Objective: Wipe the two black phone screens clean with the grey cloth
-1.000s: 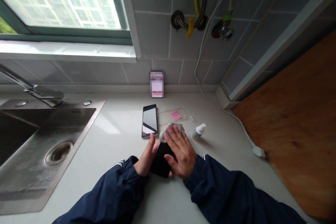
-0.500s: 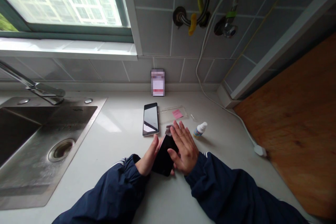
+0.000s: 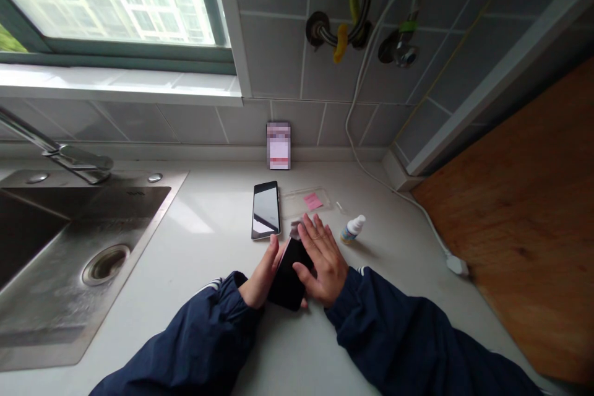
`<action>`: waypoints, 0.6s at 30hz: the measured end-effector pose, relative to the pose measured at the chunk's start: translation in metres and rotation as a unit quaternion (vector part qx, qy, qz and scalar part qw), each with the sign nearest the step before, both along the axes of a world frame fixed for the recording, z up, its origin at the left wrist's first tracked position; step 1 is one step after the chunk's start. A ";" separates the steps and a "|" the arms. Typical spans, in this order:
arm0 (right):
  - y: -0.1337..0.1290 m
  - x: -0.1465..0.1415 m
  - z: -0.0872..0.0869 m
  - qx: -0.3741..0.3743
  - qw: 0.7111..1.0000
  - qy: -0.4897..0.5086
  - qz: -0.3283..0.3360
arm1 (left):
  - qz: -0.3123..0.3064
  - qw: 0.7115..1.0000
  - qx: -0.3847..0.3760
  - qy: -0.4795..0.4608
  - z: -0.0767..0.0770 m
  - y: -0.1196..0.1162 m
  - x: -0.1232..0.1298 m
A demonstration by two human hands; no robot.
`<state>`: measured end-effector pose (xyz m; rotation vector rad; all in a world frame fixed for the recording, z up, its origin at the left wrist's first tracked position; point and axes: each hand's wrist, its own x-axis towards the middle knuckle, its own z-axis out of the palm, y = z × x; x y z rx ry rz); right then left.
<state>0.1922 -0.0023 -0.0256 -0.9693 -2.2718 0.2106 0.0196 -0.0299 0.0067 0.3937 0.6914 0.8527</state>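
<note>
A dark phone [image 3: 286, 284] lies tilted in my left hand [image 3: 260, 278], whose thumb runs along its left edge while fingertips show under its right edge. My right hand [image 3: 322, 263] rests over the upper part of the phone with its fingers stretched out. Under those fingers a small grey cloth [image 3: 296, 229] pokes out at the phone's top; the rest of it is hidden. Just beyond my hands a second phone [image 3: 266, 210] lies face up, beside a clear phone case [image 3: 294, 203] with a pink note [image 3: 313, 200] on it.
A small white-capped spray bottle [image 3: 353, 229] stands right of my right hand. Another lit phone [image 3: 279, 146] leans on the tiled wall. To the left are a steel sink [image 3: 153, 216] and faucet [image 3: 78, 161]. A white cable [image 3: 371, 170] with a plug runs along the right.
My right hand has shifted very slightly left over the phone with the cloth. My left hand keeps its hold, and the other things stay in place.
</note>
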 end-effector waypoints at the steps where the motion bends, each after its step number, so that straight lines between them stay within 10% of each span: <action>1: 0.001 0.000 0.000 0.000 1.000 0.000 0.001 | -0.002 1.000 -0.002 0.001 0.000 0.000 0.000; 18: -0.002 -0.001 0.003 -0.014 1.000 -0.010 0.008 | -0.004 0.999 0.024 0.023 0.000 0.000 0.000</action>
